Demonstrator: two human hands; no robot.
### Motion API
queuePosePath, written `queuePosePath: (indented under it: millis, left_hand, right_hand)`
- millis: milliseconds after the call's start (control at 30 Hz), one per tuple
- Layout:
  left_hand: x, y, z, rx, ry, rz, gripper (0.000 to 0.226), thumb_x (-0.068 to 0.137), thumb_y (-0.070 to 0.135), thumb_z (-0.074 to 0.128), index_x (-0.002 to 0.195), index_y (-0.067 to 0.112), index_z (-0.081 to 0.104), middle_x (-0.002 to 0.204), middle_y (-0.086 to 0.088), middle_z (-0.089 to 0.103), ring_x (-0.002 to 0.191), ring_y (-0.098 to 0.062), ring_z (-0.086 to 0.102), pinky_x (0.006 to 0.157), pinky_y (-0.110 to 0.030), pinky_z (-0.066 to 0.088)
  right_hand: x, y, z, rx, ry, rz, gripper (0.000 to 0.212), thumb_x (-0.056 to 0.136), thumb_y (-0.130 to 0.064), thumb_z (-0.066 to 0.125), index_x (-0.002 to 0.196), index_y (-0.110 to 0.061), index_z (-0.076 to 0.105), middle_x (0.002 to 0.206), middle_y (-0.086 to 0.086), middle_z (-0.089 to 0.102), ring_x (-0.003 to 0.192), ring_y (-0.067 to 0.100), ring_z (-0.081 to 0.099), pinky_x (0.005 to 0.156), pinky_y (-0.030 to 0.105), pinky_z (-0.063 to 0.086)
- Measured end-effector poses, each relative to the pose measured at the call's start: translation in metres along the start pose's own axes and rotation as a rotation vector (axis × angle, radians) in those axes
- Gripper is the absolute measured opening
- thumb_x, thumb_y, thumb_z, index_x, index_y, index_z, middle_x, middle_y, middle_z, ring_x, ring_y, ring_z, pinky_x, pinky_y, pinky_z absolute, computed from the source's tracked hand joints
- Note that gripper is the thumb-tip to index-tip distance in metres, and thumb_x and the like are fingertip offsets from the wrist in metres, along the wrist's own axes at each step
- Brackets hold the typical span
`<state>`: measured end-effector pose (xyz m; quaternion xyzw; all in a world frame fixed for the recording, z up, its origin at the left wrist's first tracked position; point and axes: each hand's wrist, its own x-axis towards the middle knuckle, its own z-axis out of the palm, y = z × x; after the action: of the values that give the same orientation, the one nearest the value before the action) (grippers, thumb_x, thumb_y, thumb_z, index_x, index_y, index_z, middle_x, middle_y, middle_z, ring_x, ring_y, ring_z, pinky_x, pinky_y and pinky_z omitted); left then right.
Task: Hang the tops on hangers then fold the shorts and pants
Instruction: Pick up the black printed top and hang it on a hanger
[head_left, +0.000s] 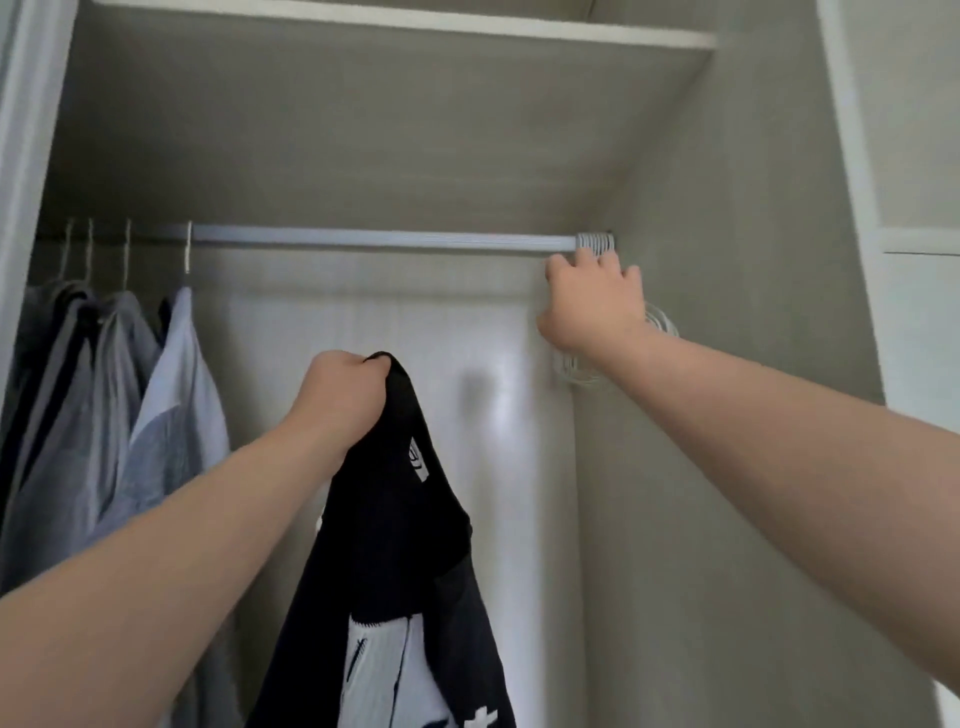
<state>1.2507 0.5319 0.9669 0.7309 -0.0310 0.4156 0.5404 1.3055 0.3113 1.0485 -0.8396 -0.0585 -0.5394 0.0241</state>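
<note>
Right now my left hand (345, 387) is raised in front of the open wardrobe (727, 312), its fingers clenched around a bunched edge of the black top (395, 519). The top hangs straight down from that fist, in the air below the rod (384, 240) and roughly under its middle, touching neither the rod nor the clothes beside it. A small white label shows inside its neckline, and a white printed panel shows lower down on the fabric. My right hand (592, 306) is stretched up to the far right end of the rod, where a tight bunch of pale empty hangers (596, 241) sits against the side wall. My right fingers (602, 262) are curled in just under their hooks, grasping the hangers at the necks; the fingertips themselves are hidden behind my knuckles. Thin curved parts of the hangers show below my wrist. At the left end of the rod several grey and pale blue shirts (171, 395) are already hung side by side. A white shelf (405, 23) runs across above the rod.
</note>
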Motion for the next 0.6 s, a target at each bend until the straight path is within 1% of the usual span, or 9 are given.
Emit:
queuePosePath:
  millis: [67,133,200,300,400,500,600]
  left_hand:
    - [0.013,0.007,0.003,-0.006,0.01,0.039,0.012,0.096,0.021,0.053,0.085,0.015,0.055,0.08,-0.008,0.047,0.072,-0.021,0.044,0.067,-0.033,0.032]
    - [0.021,0.012,0.005,0.002,0.022,0.064,0.015,0.097,0.022,0.053,0.085,0.014,0.054,0.08,-0.008,0.046,0.072,-0.021,0.043,0.068,-0.033,0.032]
    - [0.025,0.014,0.006,0.013,0.023,0.077,0.016,0.098,0.022,0.053,0.084,0.014,0.053,0.079,-0.007,0.046,0.072,-0.021,0.043,0.066,-0.032,0.032]
    - [0.027,0.015,0.007,0.014,0.026,0.069,0.017,0.098,0.022,0.052,0.084,0.013,0.053,0.078,-0.008,0.048,0.07,-0.022,0.046,0.063,-0.031,0.033]
    - [0.029,0.015,0.007,-0.004,0.029,0.037,0.019,0.098,0.021,0.052,0.082,0.011,0.051,0.078,-0.01,0.048,0.069,-0.024,0.047,0.065,-0.032,0.035]
    - [0.031,0.017,0.008,-0.002,0.037,0.017,0.025,0.098,0.022,0.053,0.076,0.012,0.048,0.075,-0.01,0.05,0.066,-0.024,0.049,0.061,-0.03,0.038]
    - [0.031,0.02,0.006,0.001,0.04,0.017,0.023,0.098,0.024,0.053,0.079,0.012,0.048,0.075,-0.01,0.05,0.064,-0.024,0.048,0.058,-0.029,0.037]
  right_hand:
    - [0.016,0.014,0.009,-0.13,-0.046,0.047,0.045,0.089,-0.018,0.051,0.133,-0.016,0.048,0.137,0.014,0.047,0.129,0.034,0.04,0.101,0.045,0.031]
    - [0.024,0.026,0.021,-0.234,-0.067,0.064,0.045,0.093,-0.017,0.049,0.137,-0.015,0.048,0.139,0.014,0.046,0.13,0.034,0.04,0.104,0.044,0.031]
    - [0.028,0.036,0.031,-0.274,-0.081,0.074,0.045,0.093,-0.013,0.05,0.138,-0.014,0.05,0.139,0.014,0.047,0.13,0.034,0.041,0.103,0.042,0.032]
    - [0.031,0.048,0.04,-0.264,-0.074,0.07,0.042,0.093,-0.007,0.051,0.134,-0.013,0.056,0.137,0.015,0.052,0.128,0.036,0.046,0.102,0.042,0.033]
    - [0.035,0.054,0.042,-0.249,-0.023,0.046,0.039,0.092,-0.003,0.05,0.128,-0.012,0.06,0.132,0.015,0.057,0.127,0.035,0.05,0.103,0.041,0.034]
    - [0.041,0.057,0.041,-0.216,0.07,0.035,0.037,0.093,-0.004,0.047,0.127,-0.008,0.059,0.13,0.015,0.056,0.124,0.035,0.05,0.1,0.041,0.036]
    - [0.047,0.056,0.037,-0.184,0.16,0.015,0.035,0.092,-0.007,0.046,0.124,-0.008,0.059,0.127,0.015,0.057,0.12,0.034,0.053,0.094,0.039,0.037]
